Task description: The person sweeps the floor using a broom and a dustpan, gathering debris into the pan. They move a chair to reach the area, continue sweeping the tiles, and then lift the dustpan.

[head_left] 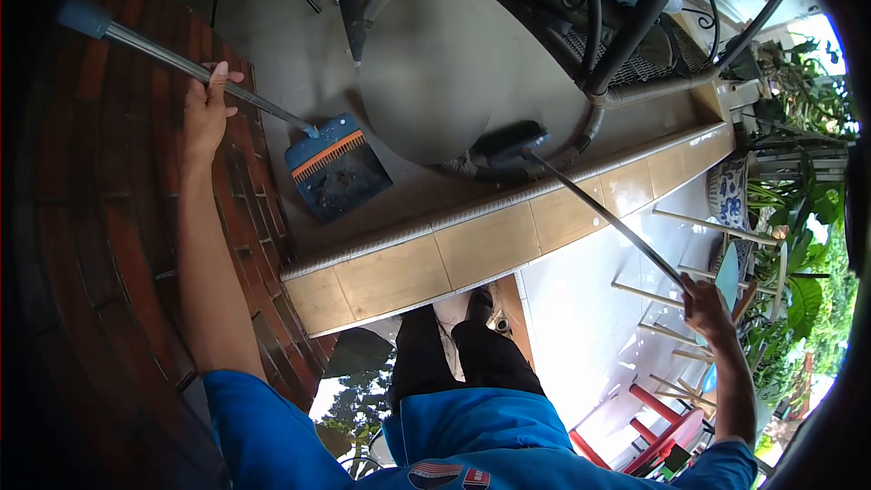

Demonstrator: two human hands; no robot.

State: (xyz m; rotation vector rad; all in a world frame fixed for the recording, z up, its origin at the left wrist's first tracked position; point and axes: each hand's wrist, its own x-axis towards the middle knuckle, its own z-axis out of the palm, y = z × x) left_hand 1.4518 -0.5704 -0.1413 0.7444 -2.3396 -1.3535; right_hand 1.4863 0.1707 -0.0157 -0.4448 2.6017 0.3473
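My left hand (209,109) grips the metal pole of a long-handled dustpan (343,183), its thumb and fingers around the shaft. The blue pan has an orange toothed comb strip and holds grey dust and debris. It rests on the grey raised floor beside the brick wall. On the right, my right hand (709,310) is closed around the thin dark handle of a broom (610,216). The dark broom head (511,142) touches the floor inside a metal ring (594,122), at the edge of a round grey surface (454,63).
A tiled step edge (481,243) runs between my feet and the raised floor. Brick wall (118,245) stands close on the left. Black metal furniture (635,27) fills the upper right. Stools (726,281), a red small table (667,436) and potted plants (803,308) are at right.
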